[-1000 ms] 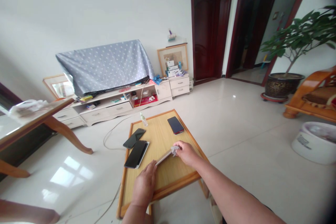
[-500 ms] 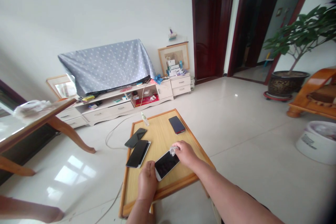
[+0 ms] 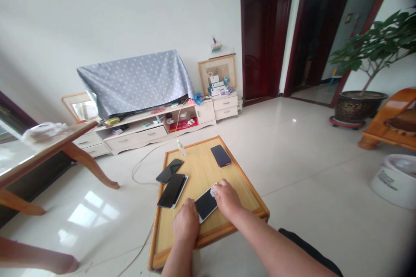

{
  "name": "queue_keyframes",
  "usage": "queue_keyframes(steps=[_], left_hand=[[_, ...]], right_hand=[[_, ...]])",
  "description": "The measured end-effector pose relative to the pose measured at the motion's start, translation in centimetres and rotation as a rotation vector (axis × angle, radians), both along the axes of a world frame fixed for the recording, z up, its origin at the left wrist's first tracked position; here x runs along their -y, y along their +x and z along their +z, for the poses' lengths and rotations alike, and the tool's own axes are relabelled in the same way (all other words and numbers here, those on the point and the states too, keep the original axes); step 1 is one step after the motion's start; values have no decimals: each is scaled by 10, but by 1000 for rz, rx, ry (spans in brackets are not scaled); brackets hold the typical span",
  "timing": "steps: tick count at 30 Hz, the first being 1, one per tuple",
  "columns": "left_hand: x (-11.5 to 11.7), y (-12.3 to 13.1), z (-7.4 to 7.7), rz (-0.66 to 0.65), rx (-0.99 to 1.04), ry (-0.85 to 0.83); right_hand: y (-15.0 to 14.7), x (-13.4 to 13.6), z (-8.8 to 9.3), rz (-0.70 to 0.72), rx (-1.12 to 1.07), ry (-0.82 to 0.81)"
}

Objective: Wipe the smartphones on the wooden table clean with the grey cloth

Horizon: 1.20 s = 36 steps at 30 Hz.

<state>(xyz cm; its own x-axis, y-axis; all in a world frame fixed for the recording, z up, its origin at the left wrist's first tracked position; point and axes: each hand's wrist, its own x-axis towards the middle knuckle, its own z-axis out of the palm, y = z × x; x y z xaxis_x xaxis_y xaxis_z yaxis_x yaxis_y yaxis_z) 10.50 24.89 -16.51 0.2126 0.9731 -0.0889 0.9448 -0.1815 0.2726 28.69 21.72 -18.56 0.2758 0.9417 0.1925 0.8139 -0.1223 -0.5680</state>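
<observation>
On a wooden tray board (image 3: pixel 201 169) with a raised rim, a white-framed smartphone (image 3: pixel 206 204) lies screen up between my hands. My left hand (image 3: pixel 186 221) presses against the phone's lower left edge. My right hand (image 3: pixel 226 199) is at its upper end, pinching a white cloth (image 3: pixel 213 191) on the glass. Further left on the board lie a black phone (image 3: pixel 169 171) and a black phone with a pale edge (image 3: pixel 172 190). A dark blue phone with a red edge (image 3: pixel 221 156) lies near the far rim. A small clear spray bottle (image 3: pixel 181 148) stands at the far corner.
A pale cable (image 3: pixel 143 169) runs across the tiled floor left of the board. A glass-topped table (image 3: pixel 42 147) stands at the left. Behind is a cream TV cabinet (image 3: pixel 136 132) with a dotted cloth. A potted plant (image 3: pixel 359 110) and white basin (image 3: pixel 394 186) are at the right.
The white-framed phone has gone from tilted on its edge to lying flat, and has turned. My hands have moved closer together over it, and the cloth stays in my right hand.
</observation>
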Motion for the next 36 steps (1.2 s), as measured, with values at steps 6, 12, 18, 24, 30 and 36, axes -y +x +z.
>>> queue_keyframes(steps=[6,12,18,24,30,36], left_hand=[[-2,-1,-4,-20,-55,50],[1,-2,-1,-18,-56,69],[4,-3,4,-15,-41,74],[7,-3,9,-13,-35,81],[6,-6,8,-5,-21,74],[4,-10,-1,-14,-2,105]], right_hand=[[-6,3,1,-7,59,1],[-13,6,1,-18,95,18],[-18,8,3,-30,119,31],[-22,10,6,-40,95,41],[-24,9,6,-47,97,43],[-28,8,2,-46,115,42]])
